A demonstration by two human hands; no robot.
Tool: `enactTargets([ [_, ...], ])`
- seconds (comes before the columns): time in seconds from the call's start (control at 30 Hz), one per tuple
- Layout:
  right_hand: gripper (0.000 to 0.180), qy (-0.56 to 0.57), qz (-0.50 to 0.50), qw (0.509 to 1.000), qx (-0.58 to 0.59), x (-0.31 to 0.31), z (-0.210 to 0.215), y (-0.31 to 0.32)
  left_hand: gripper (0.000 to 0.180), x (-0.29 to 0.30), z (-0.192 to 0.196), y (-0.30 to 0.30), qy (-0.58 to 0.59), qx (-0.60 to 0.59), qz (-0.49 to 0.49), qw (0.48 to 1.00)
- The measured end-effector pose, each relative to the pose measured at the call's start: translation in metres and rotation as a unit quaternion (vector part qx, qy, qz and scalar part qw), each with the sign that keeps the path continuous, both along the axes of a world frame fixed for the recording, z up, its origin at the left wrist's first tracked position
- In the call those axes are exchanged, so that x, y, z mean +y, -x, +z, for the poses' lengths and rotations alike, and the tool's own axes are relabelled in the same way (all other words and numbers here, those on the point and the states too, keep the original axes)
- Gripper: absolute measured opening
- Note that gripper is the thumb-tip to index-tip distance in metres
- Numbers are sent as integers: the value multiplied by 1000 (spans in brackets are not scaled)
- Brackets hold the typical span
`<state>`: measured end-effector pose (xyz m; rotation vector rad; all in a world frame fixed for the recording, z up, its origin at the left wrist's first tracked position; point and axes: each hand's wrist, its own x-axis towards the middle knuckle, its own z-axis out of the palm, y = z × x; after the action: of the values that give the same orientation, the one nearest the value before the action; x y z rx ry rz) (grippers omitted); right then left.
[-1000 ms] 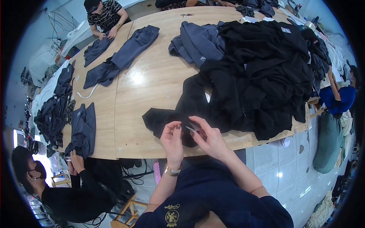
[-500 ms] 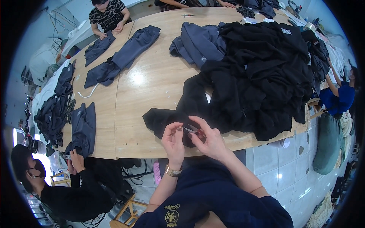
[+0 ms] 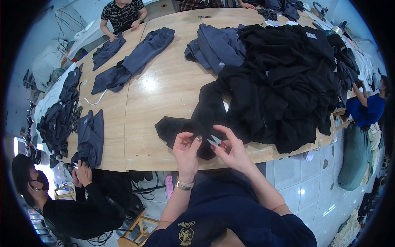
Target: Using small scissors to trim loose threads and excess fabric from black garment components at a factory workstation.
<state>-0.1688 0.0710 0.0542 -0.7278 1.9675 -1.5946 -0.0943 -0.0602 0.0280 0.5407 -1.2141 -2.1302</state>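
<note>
My right hand (image 3: 234, 155) holds a small pair of thread snips (image 3: 214, 141) with red handles, the pale blades pointing left toward my other hand. My left hand (image 3: 187, 150) is raised beside the blade tips, its fingers curled in and the thumb close to the forefinger; anything between them is too small to make out. Both hands are just above a black garment (image 3: 173, 128) at the table's near edge. This garment runs into a large heap of black clothes (image 3: 284, 86) on the right.
Grey-blue garments (image 3: 144, 53) lie across the wooden table (image 3: 160, 99), and another grey-blue piece (image 3: 216, 45) rests against the heap. People work at the left (image 3: 78, 206), far left (image 3: 123, 16) and right (image 3: 364, 107). Another pair of snips (image 3: 204, 17) lies near the far edge.
My hands have drawn slightly apart; the snips' blades now show more clearly, spread a little. The far-left person has straightened up, and the person on the right has shifted their arms.
</note>
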Motion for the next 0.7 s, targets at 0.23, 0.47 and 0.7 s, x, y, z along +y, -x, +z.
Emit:
enactTargets([
  [0.23, 49, 1, -2, 1000, 25, -5, 2, -4, 10, 3, 3, -1, 1, -14, 12, 1000],
  [0.47, 49, -12, 4, 998, 61, -13, 8, -8, 11, 3, -4, -4, 77, -24, 21, 996],
  [0.7, 47, -14, 3, 998, 67, -13, 8, -6, 10, 3, -3, -4, 86, -18, 21, 996],
])
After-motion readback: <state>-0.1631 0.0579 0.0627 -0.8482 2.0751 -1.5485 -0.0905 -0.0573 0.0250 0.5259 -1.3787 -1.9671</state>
